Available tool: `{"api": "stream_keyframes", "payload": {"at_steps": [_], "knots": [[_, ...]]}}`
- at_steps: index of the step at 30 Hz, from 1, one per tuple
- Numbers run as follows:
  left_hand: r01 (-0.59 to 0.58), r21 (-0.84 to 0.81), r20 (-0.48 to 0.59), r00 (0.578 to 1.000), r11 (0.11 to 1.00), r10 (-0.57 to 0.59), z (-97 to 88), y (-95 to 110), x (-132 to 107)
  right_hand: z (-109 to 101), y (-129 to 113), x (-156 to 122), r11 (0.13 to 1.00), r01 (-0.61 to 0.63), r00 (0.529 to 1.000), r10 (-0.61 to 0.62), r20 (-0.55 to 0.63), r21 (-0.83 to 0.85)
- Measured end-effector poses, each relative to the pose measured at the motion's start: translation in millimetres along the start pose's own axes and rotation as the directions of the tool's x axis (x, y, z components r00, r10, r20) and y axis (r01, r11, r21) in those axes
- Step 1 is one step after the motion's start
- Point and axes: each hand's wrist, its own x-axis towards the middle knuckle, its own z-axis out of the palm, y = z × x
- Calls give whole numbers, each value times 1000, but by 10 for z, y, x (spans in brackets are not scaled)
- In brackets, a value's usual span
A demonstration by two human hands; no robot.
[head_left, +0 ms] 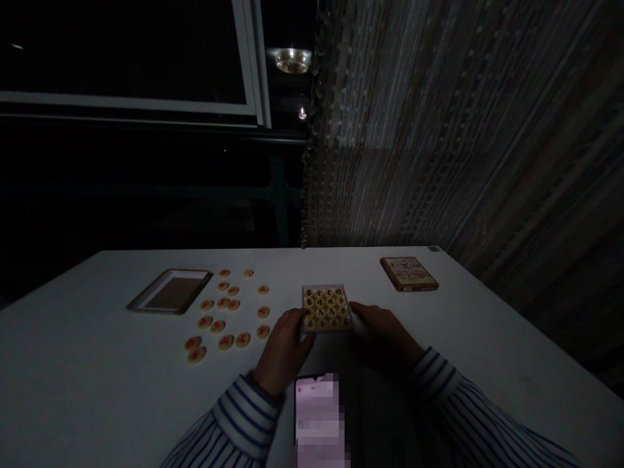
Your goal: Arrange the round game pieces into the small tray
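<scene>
A small shallow box [323, 286] sits in front of me over the white table, filled with rows of round xiangqi pieces [320, 312] marked in black. My left hand [283, 351] grips its left side, thumb near the front corner. On the opposite side my right hand [387, 335] holds the box's right edge; its lower fingers are lost in shadow. Loose xiangqi pieces with red characters [218, 326] lie scattered to the left of my left hand, two of them touching or overlapping near the front.
An open box lid or tray [138, 305] lies at the left of the table [97, 377]. A closed box with printed characters [408, 273] rests at the back right. A lit phone [316, 409] is between my forearms. Behind stand a bead curtain [390, 130] and a dark window.
</scene>
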Motion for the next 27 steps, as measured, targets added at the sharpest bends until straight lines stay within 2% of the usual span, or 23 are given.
{"api": "stream_keyframes", "payload": {"at_steps": [5, 10, 17, 22, 27], "knots": [[1, 74, -87, 996, 997, 5, -197, 87, 9, -163, -38, -50, 993, -45, 968, 71, -242, 109], [-10, 164, -192, 981, 986, 42, -484, 21, 56, -389, -265, 47, 967, -15, 934, 104, -341, 256], [80, 258, -256, 967, 963, -11, -789, -226, -32, -467, -697, 320, 965, 103, 954, -27, -298, 241], [76, 301, -200, 980, 951, -15, -812, -317, -95, -418, -902, 517, 965, 176, 966, -131, -221, 195], [81, 400, -136, 990, 913, -28, -764, -378, -126, -279, -980, 642, 969, 228, 970, -217, -109, 98]]}}
